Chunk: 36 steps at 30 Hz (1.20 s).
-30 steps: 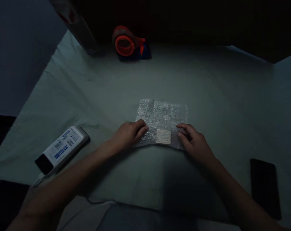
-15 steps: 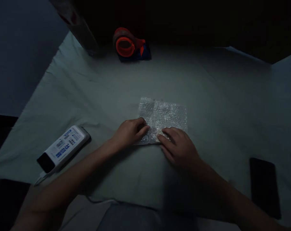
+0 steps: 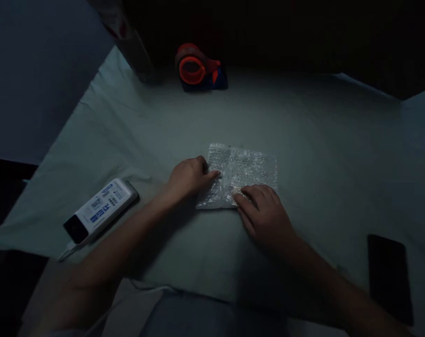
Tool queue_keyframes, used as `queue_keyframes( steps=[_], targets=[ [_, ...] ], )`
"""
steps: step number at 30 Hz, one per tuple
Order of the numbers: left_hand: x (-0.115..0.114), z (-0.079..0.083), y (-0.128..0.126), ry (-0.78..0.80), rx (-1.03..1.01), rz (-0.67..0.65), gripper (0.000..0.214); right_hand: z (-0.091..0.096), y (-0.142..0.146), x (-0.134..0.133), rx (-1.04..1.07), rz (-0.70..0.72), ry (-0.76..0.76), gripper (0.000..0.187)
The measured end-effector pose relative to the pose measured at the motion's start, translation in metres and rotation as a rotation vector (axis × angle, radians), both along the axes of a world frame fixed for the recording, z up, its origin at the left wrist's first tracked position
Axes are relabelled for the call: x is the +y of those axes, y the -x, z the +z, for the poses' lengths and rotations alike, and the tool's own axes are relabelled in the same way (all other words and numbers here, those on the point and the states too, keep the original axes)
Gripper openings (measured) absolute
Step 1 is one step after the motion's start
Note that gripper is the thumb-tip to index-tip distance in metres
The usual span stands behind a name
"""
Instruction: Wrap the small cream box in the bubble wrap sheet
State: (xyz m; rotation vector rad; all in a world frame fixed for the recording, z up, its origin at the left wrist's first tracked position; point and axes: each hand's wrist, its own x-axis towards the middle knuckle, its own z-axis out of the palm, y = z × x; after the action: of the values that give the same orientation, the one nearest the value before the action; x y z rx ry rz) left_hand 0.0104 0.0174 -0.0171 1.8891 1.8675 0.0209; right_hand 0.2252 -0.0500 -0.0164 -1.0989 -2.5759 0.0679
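Note:
A sheet of clear bubble wrap (image 3: 252, 164) lies flat on the cloth between my hands. My left hand (image 3: 187, 178) is at its left edge, thumb over the top and fingers curled by the edge, closed on the wrap; the fingertips are partly hidden. On the lower middle of the sheet is a small pale piece (image 3: 237, 191), mostly covered, and its kind cannot be made out. My right hand (image 3: 267, 215) presses on that piece with bent fingers held together, its thumb side near the sheet's lower edge.
An orange and blue tape dispenser (image 3: 198, 70) stands at the back. To the left lies a white power bank (image 3: 102, 208) with a cable; to the right, a dark phone (image 3: 390, 278). A tall roll-like object (image 3: 135, 56) leans at the back left. Light is dim.
My left hand has shifted slightly up and left along the wrap's edge, its thumb now stretched out straighter. My right hand stays on the small pale piece. The whole view has shifted slightly.

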Motion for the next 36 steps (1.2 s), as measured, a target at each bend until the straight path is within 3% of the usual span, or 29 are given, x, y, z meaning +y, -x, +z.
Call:
queue_keyframes(
  steps=[4, 8, 12, 16, 20, 26, 36],
  targets=[
    [0.005, -0.005, -0.004, -0.067, -0.074, -0.069, 0.017, 0.003, 0.006, 0.000, -0.112, -0.033, -0.029, 0.035],
    [-0.001, -0.004, -0.001, -0.112, -0.317, 0.067, 0.024, 0.003, 0.009, -0.001, -0.177, -0.058, -0.030, 0.033],
    [-0.008, 0.006, 0.006, 0.071, -0.425, 0.153, 0.055, 0.002, 0.010, -0.001, -0.196, -0.060, -0.034, 0.034],
    [-0.014, 0.011, 0.012, 0.320, -0.471, 0.085, 0.042, 0.003, 0.011, -0.001, -0.204, -0.072, -0.034, 0.033],
    [-0.022, 0.002, 0.013, 0.508, -0.643, 0.067, 0.032, 0.004, 0.011, -0.003, -0.224, -0.076, -0.026, 0.034],
    [-0.032, -0.010, 0.001, 0.479, -0.983, 0.235, 0.022, 0.004, 0.014, -0.002, -0.261, -0.084, -0.011, 0.034],
    [-0.030, 0.018, -0.030, 0.566, -1.182, 0.278, 0.019, 0.003, -0.004, -0.001, -0.065, -0.004, 0.038, 0.041]
  ],
)
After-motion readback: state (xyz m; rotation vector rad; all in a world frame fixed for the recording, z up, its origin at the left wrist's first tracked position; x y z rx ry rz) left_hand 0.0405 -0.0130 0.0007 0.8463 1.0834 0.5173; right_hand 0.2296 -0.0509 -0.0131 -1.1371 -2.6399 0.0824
